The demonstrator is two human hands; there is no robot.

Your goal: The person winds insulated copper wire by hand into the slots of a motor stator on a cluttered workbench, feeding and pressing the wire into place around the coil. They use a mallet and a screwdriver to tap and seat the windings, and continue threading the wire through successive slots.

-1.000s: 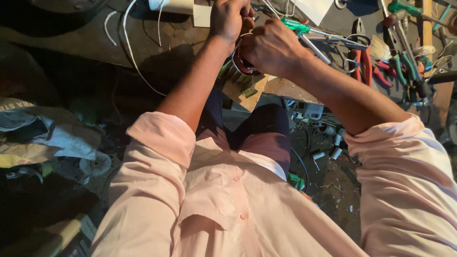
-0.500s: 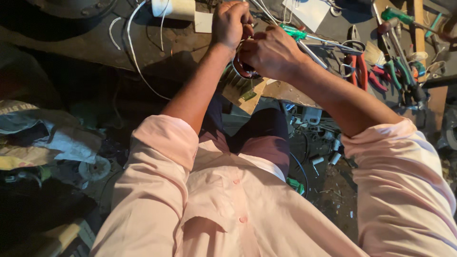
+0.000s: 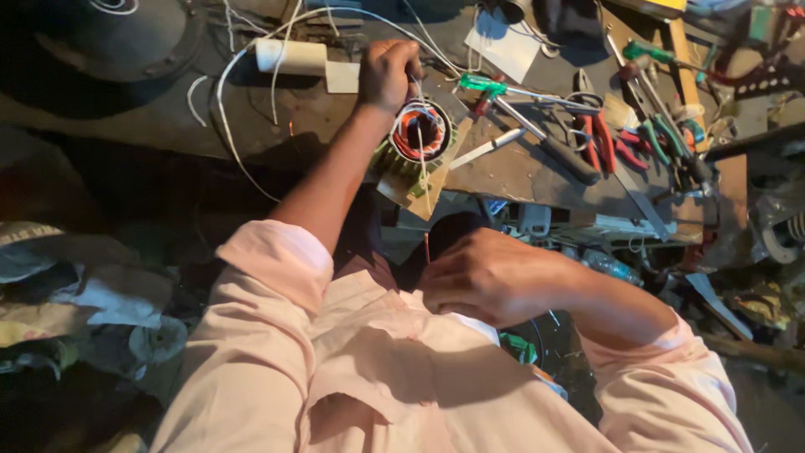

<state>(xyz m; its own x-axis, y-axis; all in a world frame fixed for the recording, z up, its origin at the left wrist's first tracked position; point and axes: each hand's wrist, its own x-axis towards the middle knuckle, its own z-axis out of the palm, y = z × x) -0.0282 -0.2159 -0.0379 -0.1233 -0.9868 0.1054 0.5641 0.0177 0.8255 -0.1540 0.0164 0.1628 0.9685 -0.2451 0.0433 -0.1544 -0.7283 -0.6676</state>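
A motor stator [image 3: 419,138] with orange-red copper windings and a green core sits at the near edge of a cluttered workbench [image 3: 520,172]. My left hand [image 3: 391,71] grips its far rim, fingers closed on it. My right hand [image 3: 490,277] is drawn back close to my chest, pinching a thin pale thread [image 3: 424,189] that runs taut from the windings down to my fingers. A short reddish tip shows above those fingers. Both forearms come out of pink sleeves.
Red-handled pliers [image 3: 604,138], a green-handled screwdriver [image 3: 482,84], a blade [image 3: 490,147] and other tools lie right of the stator. A white roll [image 3: 289,56], white cables [image 3: 226,117] and paper [image 3: 503,46] lie behind it. Rags [image 3: 92,294] are heaped at left.
My right hand left the stator and pulled back toward my body, drawing the thread out. My left hand stayed on the stator.
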